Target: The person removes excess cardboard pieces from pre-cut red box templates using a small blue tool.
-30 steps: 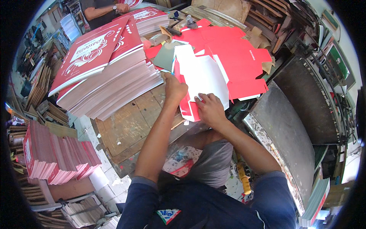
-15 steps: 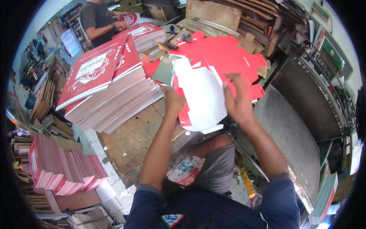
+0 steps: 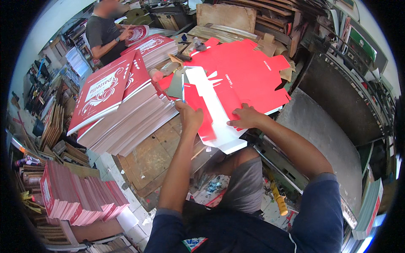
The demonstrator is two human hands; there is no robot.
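A die-cut cardboard box blank [image 3: 219, 128], red outside and white inside, lies at the front of the worktable with both side panels folded inward, a white strip showing between them. My left hand [image 3: 190, 117] is closed at its left edge, fingertips partly hidden. On the right red panel, my right hand [image 3: 248, 117] bends its fingers over the folded part and holds it down. Just beyond spreads a pile of flat red box blanks [image 3: 249, 63]. Beside my left hand stands a tall stack of red-and-white printed sheets [image 3: 126, 114].
Small tools, including a dark cylindrical piece [image 3: 182, 57], lie behind the blank. A co-worker [image 3: 103, 36] handles a printed sheet at far left. A dark metal machine bed [image 3: 325, 139] flanks the right side. Red bundles [image 3: 80, 192] sit low at left.
My right hand has come down and inward, folding the right panel over so its red side shows. The left panel is also turned in. My left hand stays at the left edge.
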